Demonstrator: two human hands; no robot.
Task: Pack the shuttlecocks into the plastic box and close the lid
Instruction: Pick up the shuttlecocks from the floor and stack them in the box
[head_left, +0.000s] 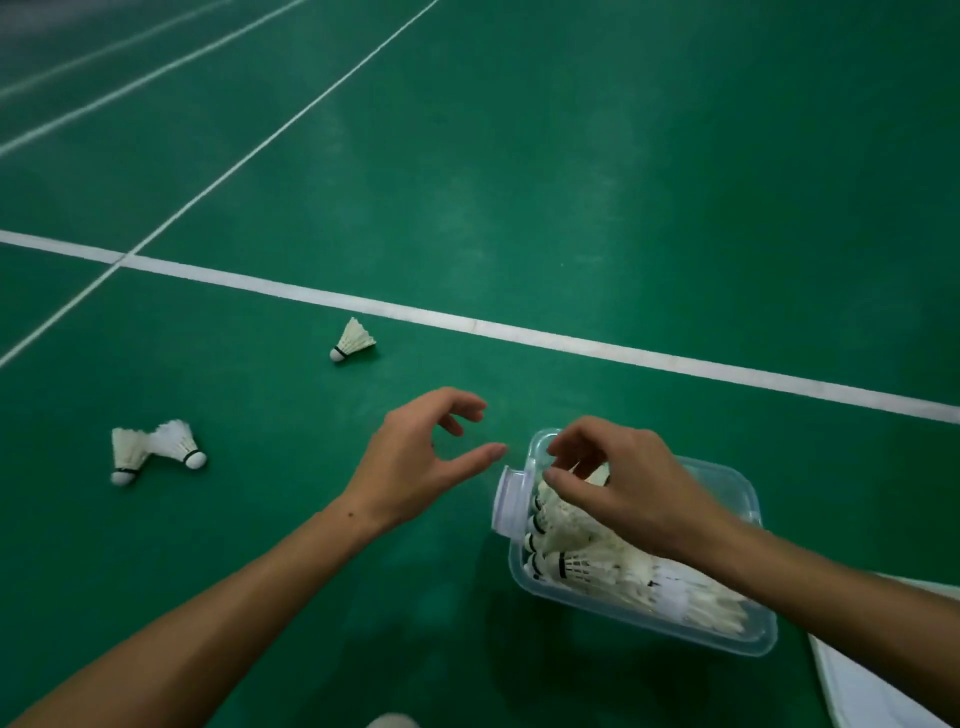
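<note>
A clear plastic box (748, 499) sits on the green floor at the lower right, with no lid on it. Several white shuttlecocks (582, 566) lie in it on their sides. My right hand (618, 478) hovers over the box's far end, its loosely curled fingertips just above the feathers; no shuttlecock shows between thumb and forefinger. My left hand (415, 457) hangs above the floor just left of the box, fingers relaxed and empty. One shuttlecock (354, 340) lies beyond my left hand. Two more shuttlecocks (156, 449) lie together at the far left.
A white flat lid-like piece (878, 670) lies at the bottom right beside the box. The box's white latch flap (511, 501) sticks out on its left end. A wide white court line (519, 332) crosses the floor beyond the hands.
</note>
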